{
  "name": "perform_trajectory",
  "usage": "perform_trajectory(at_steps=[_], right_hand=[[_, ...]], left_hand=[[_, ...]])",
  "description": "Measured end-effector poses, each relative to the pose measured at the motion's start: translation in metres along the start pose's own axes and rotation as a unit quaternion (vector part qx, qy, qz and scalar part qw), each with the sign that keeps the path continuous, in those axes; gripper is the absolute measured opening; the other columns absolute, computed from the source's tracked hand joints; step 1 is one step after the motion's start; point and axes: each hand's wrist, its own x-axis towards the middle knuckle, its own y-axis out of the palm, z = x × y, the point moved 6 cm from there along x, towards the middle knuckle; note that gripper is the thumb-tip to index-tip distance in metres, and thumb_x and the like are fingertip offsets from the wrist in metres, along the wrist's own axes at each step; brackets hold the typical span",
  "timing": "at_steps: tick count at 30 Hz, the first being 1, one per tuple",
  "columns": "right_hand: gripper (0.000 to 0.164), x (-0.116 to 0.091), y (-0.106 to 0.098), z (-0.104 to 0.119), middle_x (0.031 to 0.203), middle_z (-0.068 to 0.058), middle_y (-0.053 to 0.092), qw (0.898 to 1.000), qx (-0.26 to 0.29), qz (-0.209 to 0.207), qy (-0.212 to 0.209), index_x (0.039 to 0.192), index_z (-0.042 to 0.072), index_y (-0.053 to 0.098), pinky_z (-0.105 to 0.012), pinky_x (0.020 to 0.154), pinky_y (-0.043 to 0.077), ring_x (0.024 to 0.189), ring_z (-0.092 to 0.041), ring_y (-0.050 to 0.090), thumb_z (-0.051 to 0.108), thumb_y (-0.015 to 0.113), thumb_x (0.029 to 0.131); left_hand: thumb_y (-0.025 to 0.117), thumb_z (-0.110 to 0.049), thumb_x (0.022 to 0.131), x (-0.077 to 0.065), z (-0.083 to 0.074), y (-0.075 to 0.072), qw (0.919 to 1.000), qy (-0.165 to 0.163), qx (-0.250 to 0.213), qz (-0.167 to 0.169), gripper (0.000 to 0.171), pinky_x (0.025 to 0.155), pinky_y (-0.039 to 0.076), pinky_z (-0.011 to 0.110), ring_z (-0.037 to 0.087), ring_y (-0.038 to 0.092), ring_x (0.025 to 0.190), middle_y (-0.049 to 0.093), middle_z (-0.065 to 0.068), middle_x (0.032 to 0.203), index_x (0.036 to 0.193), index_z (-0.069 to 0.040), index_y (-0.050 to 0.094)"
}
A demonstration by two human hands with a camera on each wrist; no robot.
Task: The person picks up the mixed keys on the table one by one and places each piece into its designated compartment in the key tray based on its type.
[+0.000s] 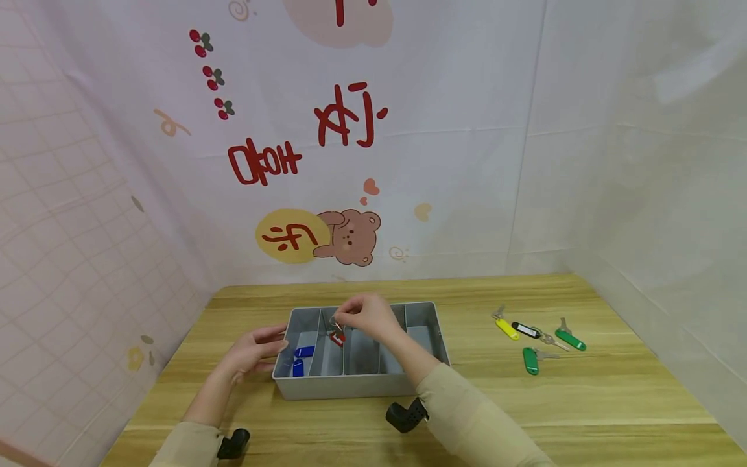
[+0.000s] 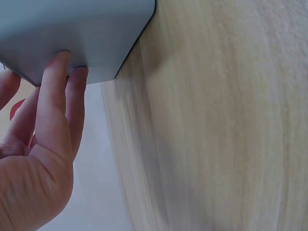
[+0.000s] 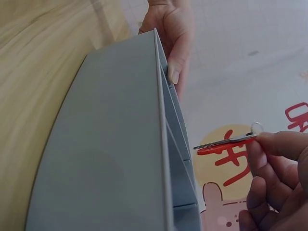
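Observation:
A grey divided tray (image 1: 318,388) sits on the table in front of me. My left hand (image 1: 255,353) grips its left end, the thumb over the rim and the fingers against the outer wall, as the left wrist view shows. My right hand (image 1: 369,316) pinches the ring of a key with a red tag (image 1: 337,338). In the head view it hangs over the second compartment from the left; in the right wrist view the key (image 3: 224,142) lies along its tag, above the rim. Two blue key tags (image 1: 305,351) lie in the leftmost compartment.
Right of the tray, several tagged keys lie on the wooden table (image 1: 484,402): a yellow tag (image 1: 506,329), a black-edged white tag (image 1: 525,330) and two green tags (image 1: 530,360). Printed white cloth (image 1: 467,194) encloses the table's back and sides.

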Motion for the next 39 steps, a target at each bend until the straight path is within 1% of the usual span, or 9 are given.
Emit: perform_trajectory(at_steps=[9,14,18,23,31,36,39], right_hand=[[0.009,0.01,0.01,0.003,0.086,0.011,0.07,0.997,-0.049,0.053,0.02,0.082,0.019,0.079,-0.028,0.066,0.049,0.074,-0.009,0.057,0.026,0.076,0.086],[0.009,0.014,0.013,0.005,0.084,0.012,0.07,0.994,-0.073,0.077,0.034,0.078,0.02,0.08,-0.028,0.066,0.048,0.073,-0.009,0.057,0.025,0.077,0.085],[0.01,0.017,0.016,0.003,0.079,0.012,0.069,0.992,-0.089,0.082,0.047,0.074,0.02,0.078,-0.028,0.064,0.047,0.072,-0.01,0.057,0.025,0.078,0.083],[0.011,0.018,0.018,0.001,0.077,0.012,0.068,0.99,-0.096,0.087,0.062,0.072,0.02,0.078,-0.029,0.065,0.049,0.073,-0.01,0.058,0.024,0.08,0.082],[0.013,0.02,0.02,-0.001,0.077,0.012,0.069,0.985,-0.109,0.1,0.084,0.072,0.02,0.078,-0.033,0.069,0.051,0.073,-0.009,0.061,0.024,0.079,0.085],[0.015,0.021,0.022,-0.002,0.073,0.011,0.068,0.982,-0.124,0.109,0.091,0.071,0.019,0.078,-0.032,0.068,0.051,0.076,-0.013,0.064,0.025,0.079,0.085],[0.012,0.02,0.023,-0.001,0.073,0.01,0.068,0.982,-0.12,0.117,0.092,0.076,0.019,0.079,-0.033,0.068,0.051,0.079,-0.015,0.064,0.026,0.078,0.086]], left_hand=[[0.068,-0.009,0.093,-0.001,-0.001,0.0,1.0,0.0,-0.003,-0.001,0.065,0.081,0.058,0.044,0.022,0.065,0.101,0.051,0.028,0.137,0.148,0.008,0.036],[0.068,-0.01,0.094,-0.001,-0.001,0.001,1.0,0.0,0.001,0.0,0.065,0.08,0.058,0.042,0.022,0.065,0.101,0.05,0.029,0.138,0.148,0.008,0.036],[0.069,-0.011,0.093,-0.002,-0.001,0.001,1.0,0.0,0.0,0.002,0.067,0.08,0.058,0.042,0.022,0.065,0.102,0.049,0.03,0.138,0.149,0.008,0.036],[0.069,-0.01,0.093,-0.001,-0.001,0.001,1.0,0.0,-0.002,0.0,0.066,0.079,0.059,0.043,0.023,0.065,0.102,0.049,0.03,0.138,0.149,0.007,0.036],[0.068,-0.011,0.093,0.0,0.0,0.001,0.9999,-0.001,-0.01,0.003,0.068,0.08,0.058,0.043,0.025,0.066,0.103,0.048,0.031,0.14,0.149,0.009,0.035],[0.068,-0.01,0.093,0.0,0.001,0.0,0.9999,-0.001,-0.01,0.002,0.068,0.08,0.058,0.043,0.025,0.066,0.103,0.047,0.031,0.141,0.149,0.009,0.034],[0.069,-0.01,0.093,0.0,0.002,0.0,0.9999,-0.003,-0.011,0.002,0.068,0.08,0.058,0.043,0.025,0.065,0.104,0.047,0.031,0.141,0.149,0.009,0.034]])
